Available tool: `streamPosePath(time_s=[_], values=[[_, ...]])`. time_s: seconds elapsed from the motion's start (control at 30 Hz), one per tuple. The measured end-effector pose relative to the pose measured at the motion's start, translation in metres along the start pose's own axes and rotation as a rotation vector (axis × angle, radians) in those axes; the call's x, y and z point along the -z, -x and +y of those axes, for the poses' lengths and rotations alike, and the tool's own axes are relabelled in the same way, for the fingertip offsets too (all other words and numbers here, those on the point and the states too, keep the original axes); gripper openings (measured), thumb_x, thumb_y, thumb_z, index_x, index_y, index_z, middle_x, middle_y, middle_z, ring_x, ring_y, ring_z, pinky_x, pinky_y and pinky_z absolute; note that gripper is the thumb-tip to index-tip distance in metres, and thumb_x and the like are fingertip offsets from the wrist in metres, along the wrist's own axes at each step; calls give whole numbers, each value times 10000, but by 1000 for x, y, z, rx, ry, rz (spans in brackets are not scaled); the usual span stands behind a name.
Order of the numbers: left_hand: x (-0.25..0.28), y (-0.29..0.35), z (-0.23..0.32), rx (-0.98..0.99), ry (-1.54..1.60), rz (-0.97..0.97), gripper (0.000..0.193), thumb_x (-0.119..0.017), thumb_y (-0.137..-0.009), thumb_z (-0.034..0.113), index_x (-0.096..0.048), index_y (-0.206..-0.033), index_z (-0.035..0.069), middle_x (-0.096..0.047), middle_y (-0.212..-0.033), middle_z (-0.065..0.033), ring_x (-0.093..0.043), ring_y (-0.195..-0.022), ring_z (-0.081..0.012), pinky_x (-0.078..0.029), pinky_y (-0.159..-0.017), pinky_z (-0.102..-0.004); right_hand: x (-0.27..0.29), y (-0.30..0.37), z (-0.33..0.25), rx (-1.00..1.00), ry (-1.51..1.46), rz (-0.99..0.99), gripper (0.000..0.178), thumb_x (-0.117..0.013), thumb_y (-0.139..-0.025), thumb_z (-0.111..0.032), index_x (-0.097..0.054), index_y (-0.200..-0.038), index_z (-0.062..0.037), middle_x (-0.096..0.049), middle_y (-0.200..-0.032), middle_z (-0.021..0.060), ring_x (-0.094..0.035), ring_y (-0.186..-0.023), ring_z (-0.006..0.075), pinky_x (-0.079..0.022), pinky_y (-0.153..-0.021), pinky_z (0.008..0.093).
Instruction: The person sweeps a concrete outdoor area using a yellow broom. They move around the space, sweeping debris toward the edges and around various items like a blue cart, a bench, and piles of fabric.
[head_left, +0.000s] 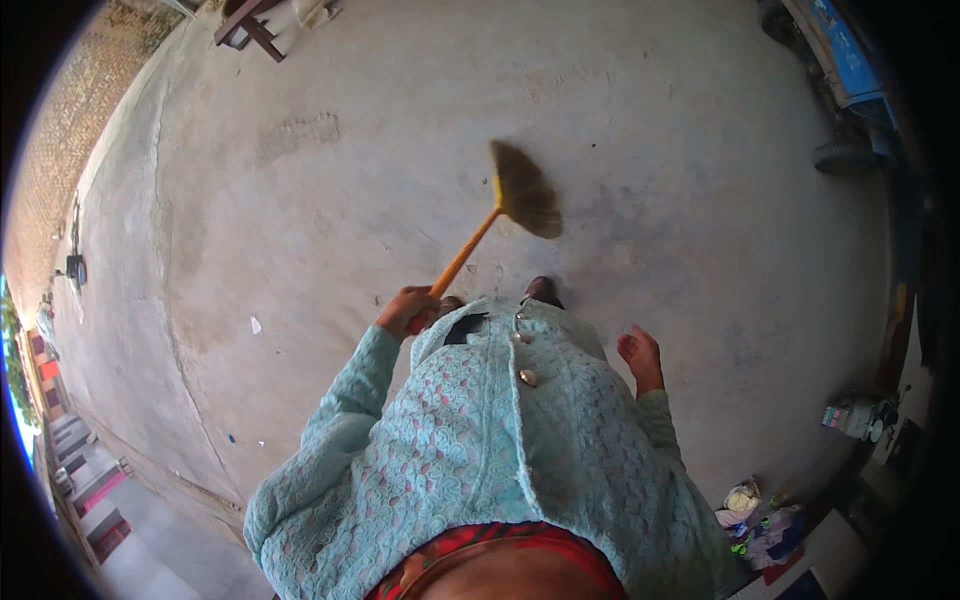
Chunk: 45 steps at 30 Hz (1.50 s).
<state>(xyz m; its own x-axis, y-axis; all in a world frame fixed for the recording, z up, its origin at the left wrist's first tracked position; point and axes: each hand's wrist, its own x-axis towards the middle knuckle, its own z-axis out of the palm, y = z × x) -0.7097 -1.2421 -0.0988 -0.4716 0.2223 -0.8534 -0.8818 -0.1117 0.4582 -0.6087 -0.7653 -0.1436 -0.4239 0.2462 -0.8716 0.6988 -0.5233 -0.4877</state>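
My left hand (408,310) is wrapped round the orange handle of a broom (468,250), near its top end. The broom slants away from me to the right. Its fan of brown bristles (527,192) lies at the concrete floor (340,200) ahead of my feet, slightly blurred. My right hand (640,356) hangs at my right side, apart from the broom. Its fingers are loosely curled and spread a little, with nothing in them. Below the hem of my light blue knitted cardigan, my dark shoes (542,291) show.
Scraps of litter such as a white piece (256,325) dot the floor at left. A blue wheeled vehicle (845,60) stands far right. A pile of cloths and bags (762,525) lies near right. A dark wooden furniture leg (262,40) and a brick wall (75,110) are far left.
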Motion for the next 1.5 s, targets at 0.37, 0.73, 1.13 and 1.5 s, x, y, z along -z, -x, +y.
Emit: streamPosePath(time_s=[0.37, 0.73, 1.13, 1.5], values=[[19, 121, 48, -42, 143, 300, 184, -451, -720, -12, -436, -903, -1, -434, -619, -33, -417, -449, -85, -366, -380, -211, -12, -1, 6, -28, 28, -22, 217, -488, -800, -250, -506, -940, -84, -562, -732, 47, -554, -650, 164, -461, -592, 292], [-74, 68, 115, -76, 37, -94, 462, -479, -743, 4, -340, -1184, 2, -428, -640, -5, -404, -471, -78, -364, -392, -202, 33, 1, 46, -21, -92, -8, 283, -480, -802, -244, -484, -1028, -74, -571, -718, 55, -564, -643, 169, -472, -576, 300], [-221, -181, 141, 40, -83, -367, 129, -538, -718, 5, -487, -821, -53, -468, -559, -67, -432, -410, -121, -353, -329, -243, 102, 18, 100, 255, 152, -75, 210, -468, -819, -237, -516, -854, -35, -553, -699, 71, -543, -631, 171, -472, -571, 301], [-115, -168, 110, 6, 249, -64, 59, -539, -704, -24, -494, -698, -61, -450, -506, -70, -434, -380, -138, -330, -314, -245, 21, 12, 13, -38, 41, -35, 154, -488, -799, -175, -492, -785, -21, -534, -682, 68, -518, -596, 152, -451, -555, 270]])
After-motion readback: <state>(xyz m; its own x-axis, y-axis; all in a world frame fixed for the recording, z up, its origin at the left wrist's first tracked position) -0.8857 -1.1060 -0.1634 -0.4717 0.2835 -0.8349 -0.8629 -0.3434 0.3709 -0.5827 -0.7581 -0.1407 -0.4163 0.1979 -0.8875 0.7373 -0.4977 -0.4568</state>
